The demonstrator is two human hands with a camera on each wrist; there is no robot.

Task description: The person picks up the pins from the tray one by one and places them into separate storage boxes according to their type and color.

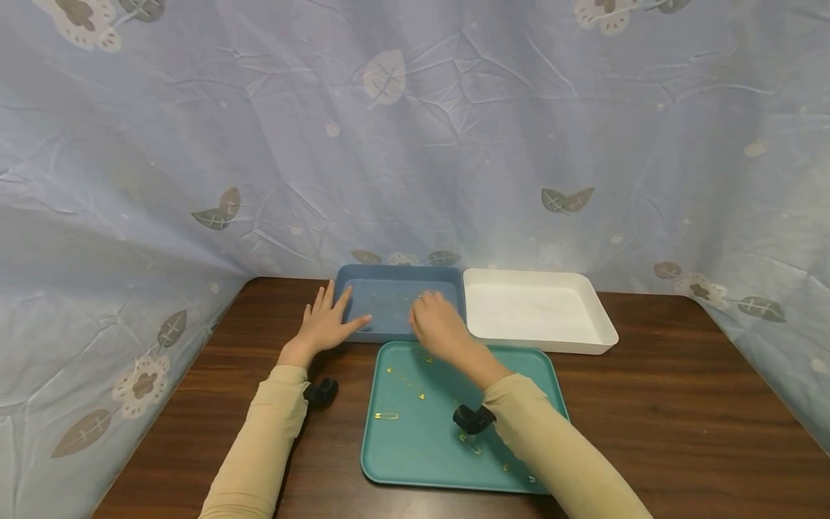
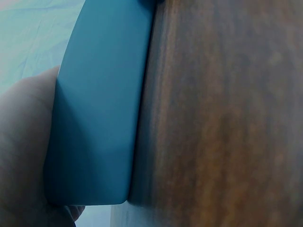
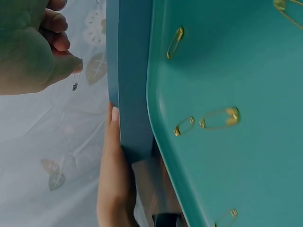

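Observation:
My right hand (image 1: 441,328) is above the blue tray (image 1: 398,271). In the right wrist view, its thumb and fingers pinch a small silver safety pin (image 3: 75,86) that hangs downward. With fingers spread, my left hand (image 1: 324,328) rests at the left end of the blue tray; the left wrist view shows it against the tray's outer wall (image 2: 99,109). Tiny items lie on the blue tray's floor, too small to make out. Nearer me, the green tray (image 1: 421,458) bears scattered gold safety pins, one of them (image 1: 386,416) near its left side.
A white tray (image 1: 599,310) stands right of the blue one. On the green tray's near right lies a small silver pin (image 1: 531,479). The brown wooden table (image 1: 681,404) meets a patterned cloth (image 1: 493,144) behind and at the sides.

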